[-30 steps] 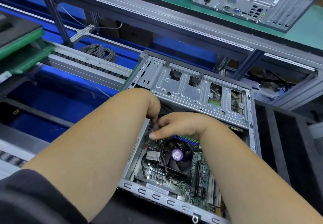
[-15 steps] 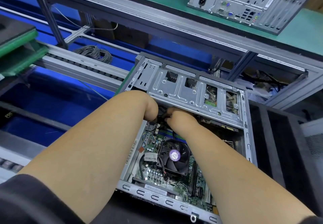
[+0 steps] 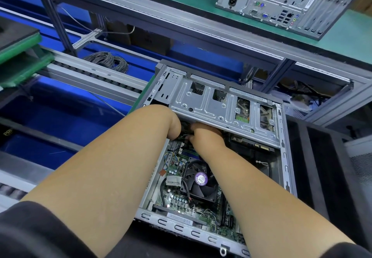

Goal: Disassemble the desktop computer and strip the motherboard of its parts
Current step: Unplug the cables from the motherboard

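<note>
Here, head view, the only view. Open desktop computer (image 3: 217,157) lying on its side directly under both forearms; motherboard (image 3: 177,195) still seated in the chassis floor, nearer the body than the fingers.

Left hand (image 3: 171,124) and right hand (image 3: 205,135) pushed in side by side under the edge of the drive cage (image 3: 217,106), almost touching. Fingertips hidden beneath the cage; cannot tell whether clenched, released or grasping. Dark cable ends (image 3: 186,128) visible in the gap between the two hands, so probably a connector being unplugged from the board's far edge.

Advice for the step: pinch the plug body, not the wires; press any latch first; pull straight away from the socket; steady the board with the other hand; mind the sharp sheet-metal lip just above the knuckles.

Count:
- hands: two
- open cases: one
- motherboards: one
- cooler fan (image 3: 201,181), below the right wrist: one
- drive cages: one
- closed second tower (image 3: 285,2), far beyond the fingers on the green shelf: one
- grey wire coil (image 3: 106,61), far left of the fingers: one
</note>
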